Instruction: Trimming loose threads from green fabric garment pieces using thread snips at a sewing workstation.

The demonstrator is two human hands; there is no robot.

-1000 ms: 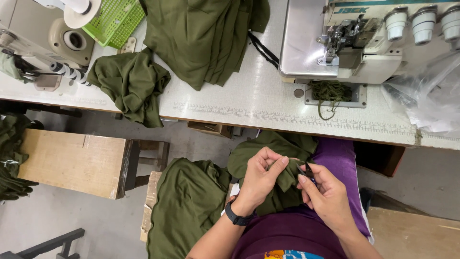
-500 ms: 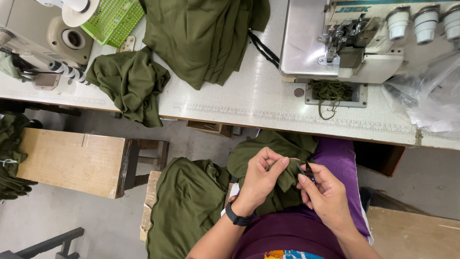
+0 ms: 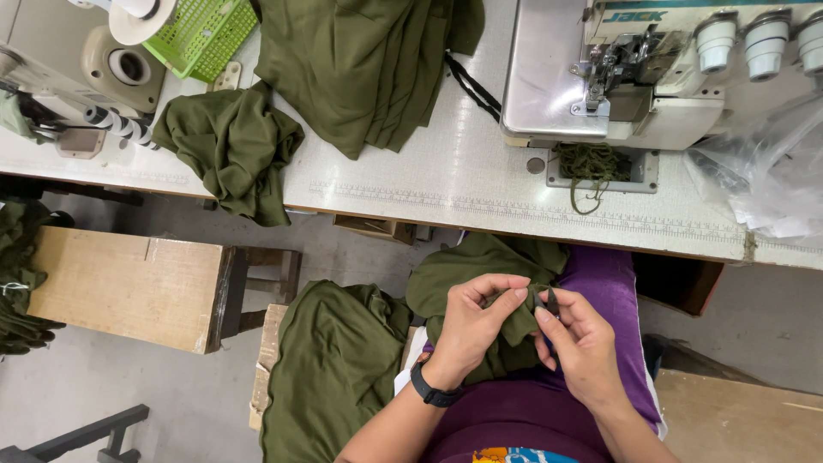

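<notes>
Hands: left hand (image 3: 472,321) and right hand (image 3: 585,343) both pinching a fold of the olive green knit garment piece (image 3: 480,283), fingertips nearly meeting.
Garment: bunched in lap, just below the white sewing table edge (image 3: 514,225).
Room: open floor left, past the wooden bench (image 3: 129,287).
Table: grey overlock sewing machine (image 3: 634,77) well apart from hands, stacked olive fabric (image 3: 360,69) hanging near the edge.

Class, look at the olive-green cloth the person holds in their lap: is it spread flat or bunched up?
Bunched up. The green cloth lies in rumpled folds over the lap, and the left hand and right hand pinch one small gathered edge between the fingertips.
</notes>
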